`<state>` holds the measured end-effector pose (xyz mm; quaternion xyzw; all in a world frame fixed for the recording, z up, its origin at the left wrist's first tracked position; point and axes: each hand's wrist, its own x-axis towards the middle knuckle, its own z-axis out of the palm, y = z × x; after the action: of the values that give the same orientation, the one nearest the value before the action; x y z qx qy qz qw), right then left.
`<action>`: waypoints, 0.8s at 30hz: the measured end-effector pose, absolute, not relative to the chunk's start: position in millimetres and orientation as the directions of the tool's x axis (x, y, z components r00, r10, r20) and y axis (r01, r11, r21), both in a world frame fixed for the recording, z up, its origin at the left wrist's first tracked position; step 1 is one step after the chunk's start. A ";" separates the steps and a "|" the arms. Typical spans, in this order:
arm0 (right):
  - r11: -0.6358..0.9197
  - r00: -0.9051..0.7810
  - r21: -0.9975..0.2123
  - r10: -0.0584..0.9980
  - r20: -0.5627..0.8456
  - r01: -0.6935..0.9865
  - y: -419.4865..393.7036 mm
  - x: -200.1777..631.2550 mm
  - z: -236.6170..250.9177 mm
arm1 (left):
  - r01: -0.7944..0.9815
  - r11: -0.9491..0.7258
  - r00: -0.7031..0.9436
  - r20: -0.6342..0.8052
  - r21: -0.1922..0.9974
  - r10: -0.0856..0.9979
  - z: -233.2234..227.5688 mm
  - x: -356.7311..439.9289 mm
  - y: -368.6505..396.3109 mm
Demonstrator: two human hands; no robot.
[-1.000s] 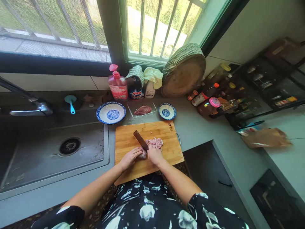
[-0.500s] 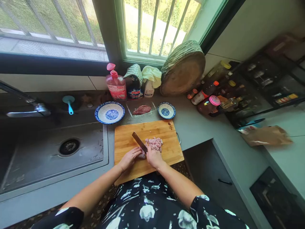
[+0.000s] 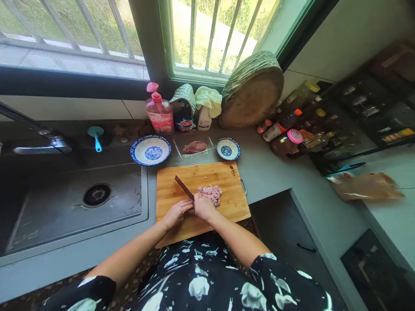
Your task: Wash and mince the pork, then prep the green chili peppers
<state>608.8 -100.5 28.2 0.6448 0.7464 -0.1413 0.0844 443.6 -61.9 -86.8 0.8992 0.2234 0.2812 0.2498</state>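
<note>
- The right hand (image 3: 203,207) is closed around the handle of a cleaver (image 3: 184,187), whose blade points toward 10 o'clock over the bamboo cutting board (image 3: 175,194)
- The left hand (image 3: 177,213) lies just at 9 o'clock of the right hand, fingers curled down on the board; whether it presses a piece of meat cannot be told, since the hands hide that spot
- A pile of chopped pink meat (image 3: 210,193) sits on the board at 2 o'clock of the right hand, just beside it
- At 12 o'clock of the board, on the grey tabletop (image 3: 269,172), a slab of raw meat (image 3: 193,147) lies between a large blue-rimmed plate (image 3: 151,150) and a small blue-rimmed bowl (image 3: 228,148)
- The sink (image 3: 74,203) lies at 9 o'clock of the board, touching its edge
- A pink soap bottle (image 3: 158,110) and a round wooden block (image 3: 251,93) stand under the window
</note>
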 end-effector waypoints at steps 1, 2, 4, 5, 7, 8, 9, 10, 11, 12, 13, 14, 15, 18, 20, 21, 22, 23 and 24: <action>0.117 -0.144 -0.105 0.944 -0.296 0.987 -95.3 608.4 27.3 | 0.270 -0.774 0.743 0.387 0.573 0.546 -83.9 442.8 -63.1; 0.094 -0.122 -0.108 0.950 -0.288 0.990 -93.2 611.3 26.9 | 0.281 -0.771 0.741 0.380 0.572 0.553 -81.3 442.1 -64.4; 0.010 -0.041 -0.112 0.959 -0.279 0.994 -96.3 624.3 26.8 | 0.315 -0.761 0.731 0.366 0.568 0.576 -76.3 442.9 -67.5; -0.039 0.006 -0.116 0.961 -0.275 0.993 -100.0 632.4 27.0 | 0.347 -0.750 0.722 0.350 0.563 0.596 -73.6 445.0 -69.3; -0.112 0.074 -0.131 0.961 -0.266 0.985 -107.9 646.5 27.5 | 0.452 -0.715 0.704 0.279 0.534 0.654 -66.6 452.5 -73.5; -0.125 0.083 -0.147 0.961 -0.262 0.981 -111.2 651.2 27.6 | 0.517 -0.693 0.696 0.225 0.502 0.682 -62.1 457.4 -76.0; -0.126 0.081 -0.163 0.962 -0.260 0.979 -113.8 654.0 27.5 | 0.584 -0.670 0.684 0.166 0.459 0.710 -57.1 462.3 -78.6; -0.123 0.074 -0.177 0.963 -0.260 0.977 -115.8 655.1 27.3 | 0.639 -0.651 0.674 0.110 0.409 0.731 -51.9 466.4 -81.4; -0.122 0.071 -0.186 0.963 -0.262 0.975 -117.5 654.9 27.0 | 0.679 -0.638 0.665 0.066 0.363 0.744 -46.9 469.3 -84.1; -0.122 0.069 -0.193 0.963 -0.262 0.974 -119.2 654.0 26.6 | 0.703 -0.631 0.657 0.039 0.328 0.753 -42.4 470.4 -86.6; -0.122 0.068 -0.199 0.963 -0.259 0.972 -121.0 652.8 26.3 | 0.717 -0.623 0.649 0.028 0.311 0.760 -38.8 469.8 -88.5; -0.120 0.066 -0.206 0.965 -0.253 0.971 -123.0 651.8 26.1 | 0.731 -0.609 0.632 0.032 0.308 0.774 -36.0 467.5 -89.8; -0.112 0.058 -0.215 0.968 -0.243 0.970 -125.3 651.1 26.0 | 0.746 -0.587 0.607 0.041 0.313 0.794 -34.0 463.9 -90.1; -0.100 0.046 -0.236 0.973 -0.224 0.966 -131.7 651.2 26.1 | 0.803 -0.489 0.516 0.012 0.341 0.856 -29.6 452.3 -84.8; -0.121 0.068 -0.229 0.971 -0.227 0.966 -134.5 651.5 26.3 | 0.826 -0.420 0.477 -0.068 0.377 0.876 -25.2 447.9 -77.2; -0.134 0.082 -0.223 0.970 -0.229 0.966 -135.4 651.3 26.5 | 0.830 -0.385 0.464 -0.116 0.404 0.878 -22.3 446.8 -73.0; -0.144 0.093 -0.216 0.969 -0.231 0.966 -136.0 650.9 26.8 | 0.835 -0.344 0.447 -0.167 0.429 0.879 -19.2 446.1 -69.1; -0.148 0.097 -0.212 0.968 -0.232 0.966 -136.6 650.0 27.2 | 0.843 -0.303 0.431 -0.223 0.444 0.874 -16.1 445.6 -65.9; -0.147 0.096 -0.210 0.968 -0.233 0.967 -137.2 648.9 27.7 | 0.854 -0.273 0.420 -0.277 0.443 0.864 -13.4 445.0 -63.9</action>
<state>648.9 -137.2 27.7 0.7403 0.6532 -0.1587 -0.0016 445.0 -63.9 -13.4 0.7977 0.5385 0.0095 0.2712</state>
